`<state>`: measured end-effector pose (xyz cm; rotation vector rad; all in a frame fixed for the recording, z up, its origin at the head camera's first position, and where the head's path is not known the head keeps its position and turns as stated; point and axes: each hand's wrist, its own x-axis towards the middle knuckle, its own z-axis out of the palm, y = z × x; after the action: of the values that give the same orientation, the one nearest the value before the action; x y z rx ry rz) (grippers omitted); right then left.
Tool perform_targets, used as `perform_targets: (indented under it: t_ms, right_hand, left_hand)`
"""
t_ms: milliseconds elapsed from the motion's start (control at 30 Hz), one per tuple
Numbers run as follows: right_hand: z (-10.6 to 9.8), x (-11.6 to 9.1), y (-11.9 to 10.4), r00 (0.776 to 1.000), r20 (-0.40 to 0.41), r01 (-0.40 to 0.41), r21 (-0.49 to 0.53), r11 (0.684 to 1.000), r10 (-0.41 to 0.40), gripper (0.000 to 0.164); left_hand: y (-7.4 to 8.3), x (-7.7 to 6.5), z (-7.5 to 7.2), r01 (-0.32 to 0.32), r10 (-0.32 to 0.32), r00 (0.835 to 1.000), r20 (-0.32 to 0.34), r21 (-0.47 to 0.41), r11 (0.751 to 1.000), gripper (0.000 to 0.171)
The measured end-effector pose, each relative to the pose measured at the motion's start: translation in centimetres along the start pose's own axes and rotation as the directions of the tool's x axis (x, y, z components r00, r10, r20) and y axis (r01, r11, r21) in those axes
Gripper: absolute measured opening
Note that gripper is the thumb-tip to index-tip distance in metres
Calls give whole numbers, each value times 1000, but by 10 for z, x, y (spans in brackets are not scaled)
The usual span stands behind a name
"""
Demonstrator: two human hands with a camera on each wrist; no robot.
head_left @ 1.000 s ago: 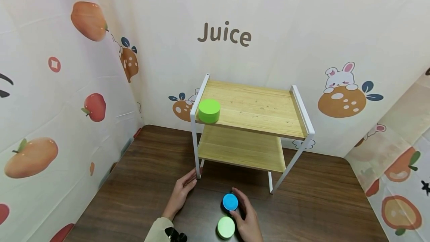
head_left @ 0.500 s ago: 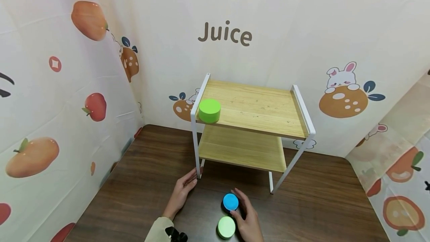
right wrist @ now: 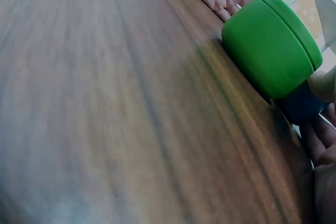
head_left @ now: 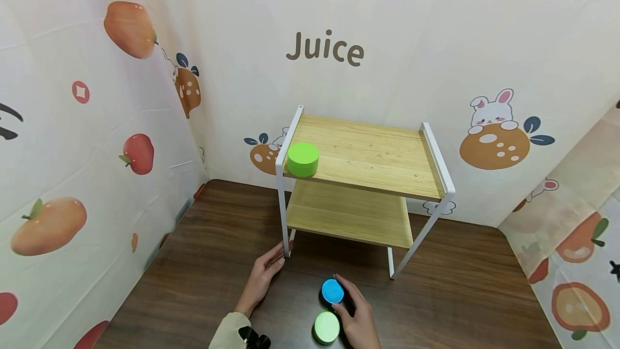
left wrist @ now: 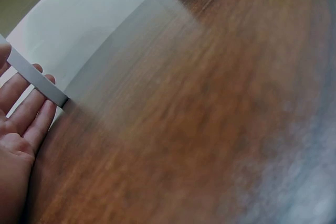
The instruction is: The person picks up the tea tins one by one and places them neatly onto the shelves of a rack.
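Note:
My left hand (head_left: 260, 279) is at the foot of the shelf rack's front left leg (head_left: 283, 220). In the left wrist view its fingers (left wrist: 30, 109) lie behind the white leg, with the thumb on the near side. My right hand (head_left: 357, 314) holds a small round blue jar (head_left: 332, 291) on the table, thumb at its near side and fingers round its right and far side. Directly in front of it stands a round green jar (head_left: 326, 328), lidded in the right wrist view and untouched. Another bright green jar (head_left: 302, 160) sits on the rack's top shelf, front left.
The two-tier rack has a pale wood top shelf (head_left: 368, 155), a lower shelf (head_left: 346, 214) and white metal side frames. It stands on a dark wood table (head_left: 203, 263). Printed fabric (head_left: 387, 42) hangs behind and at both sides.
Both hands stay nearly still. My right hand's index finger shifts very slightly at the blue jar; the jars and the rack keep their places.

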<state>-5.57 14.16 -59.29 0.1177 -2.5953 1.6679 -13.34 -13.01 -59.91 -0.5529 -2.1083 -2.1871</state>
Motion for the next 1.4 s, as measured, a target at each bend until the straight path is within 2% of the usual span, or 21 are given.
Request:
perform_targets:
  t_ms: [133, 333, 433, 733, 1400]
  right_hand:
    - [0, 0, 1, 1000, -6, -1, 3, 1000, 1, 60]
    - [1, 0, 3, 999, -31, 39, 5, 999, -39, 59]
    - [1, 0, 4, 998, -33, 47, 7, 999, -47, 58]
    - [0, 0, 1, 999, -19, 26, -10, 1000, -26, 59]
    - [0, 0, 1, 1000, -5, 9, -24, 1000, -9, 59]
  left_hand:
    - [1, 0, 0, -1, 1, 1000, 1, 1, 1000, 48]
    - [1, 1, 2, 20, -20, 1000, -9, -7, 1000, 49]
    - [-1, 2, 2, 7, -7, 1000, -9, 2, 1000, 48]
    - [-1, 1, 0, -6, 6, 1000, 6, -11, 1000, 47]
    - [2, 1, 2, 23, -24, 1000, -11, -20, 1000, 48]
